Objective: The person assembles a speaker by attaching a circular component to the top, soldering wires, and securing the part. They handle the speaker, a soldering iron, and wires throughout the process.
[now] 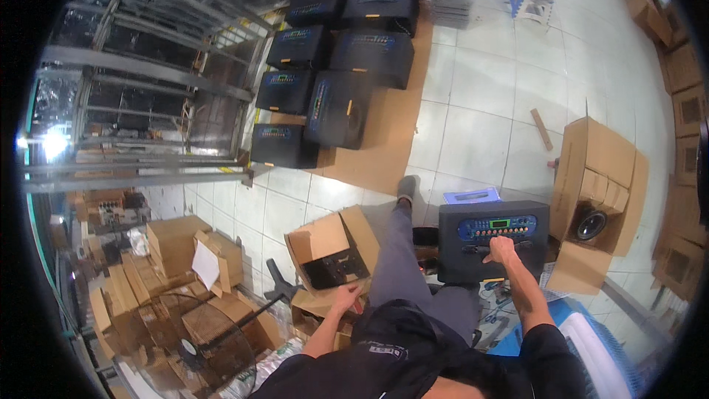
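Observation:
A black box-shaped amplifier [450,233] stands in front of me on the right. Its blue control panel carries a small lit green display and a row of knobs. My right hand [504,251] is closed over the dark carrying handle on its face, below the panel. On the left, my left hand [346,298] hangs low beside an open cardboard box [314,240] with dark parts in it. Its fingers are curled together. A bit of red shows next to them, but what they hold is hidden. A blue folding stool or panel [471,196] lies behind the amplifier.
Several similar amplifiers [377,48] stand on flattened cardboard [388,129] ahead. At right is an open carton [567,170] with a round speaker [591,222]. Piled boxes [177,240] and a wire-caged fan [190,347] crowd the lower left, below a metal rack [148,66].

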`<state>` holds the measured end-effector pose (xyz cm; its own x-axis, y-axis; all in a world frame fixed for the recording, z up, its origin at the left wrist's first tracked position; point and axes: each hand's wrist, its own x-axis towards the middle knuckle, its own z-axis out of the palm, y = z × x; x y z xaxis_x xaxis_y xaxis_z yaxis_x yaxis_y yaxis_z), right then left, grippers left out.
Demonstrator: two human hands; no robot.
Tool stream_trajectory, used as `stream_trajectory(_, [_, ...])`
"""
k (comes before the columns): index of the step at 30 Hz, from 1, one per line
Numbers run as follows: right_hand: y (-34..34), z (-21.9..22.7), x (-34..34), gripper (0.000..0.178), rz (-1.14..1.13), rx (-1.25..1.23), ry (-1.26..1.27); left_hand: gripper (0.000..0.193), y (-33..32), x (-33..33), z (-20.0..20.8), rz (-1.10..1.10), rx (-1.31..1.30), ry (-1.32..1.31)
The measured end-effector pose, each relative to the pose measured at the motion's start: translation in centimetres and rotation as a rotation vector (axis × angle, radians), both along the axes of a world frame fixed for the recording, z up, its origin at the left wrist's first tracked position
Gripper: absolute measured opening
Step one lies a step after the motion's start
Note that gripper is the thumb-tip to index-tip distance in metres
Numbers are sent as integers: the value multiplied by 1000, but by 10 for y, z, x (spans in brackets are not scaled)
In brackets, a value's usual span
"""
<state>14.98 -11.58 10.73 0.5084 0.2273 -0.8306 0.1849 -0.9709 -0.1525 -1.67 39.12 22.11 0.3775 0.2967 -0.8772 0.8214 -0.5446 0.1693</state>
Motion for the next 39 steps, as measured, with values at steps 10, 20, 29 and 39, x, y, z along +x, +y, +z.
stream_trajectory(10, [21,22,15,50,-65,-73,103,38,38,-4,-37,9,43,-136])
stream_trajectory(20, [79,191,78,59,-177,-249,48,39,115,90,-107,71,-19,-202])
stream_trajectory(29, [133,283,143,59,-550,-211,-142,37,208,180,-61,460,-63,-105])
stream_trajectory(39, [170,267,201,59,-765,-37,-308,36,255,324,-80,104,158,-569])
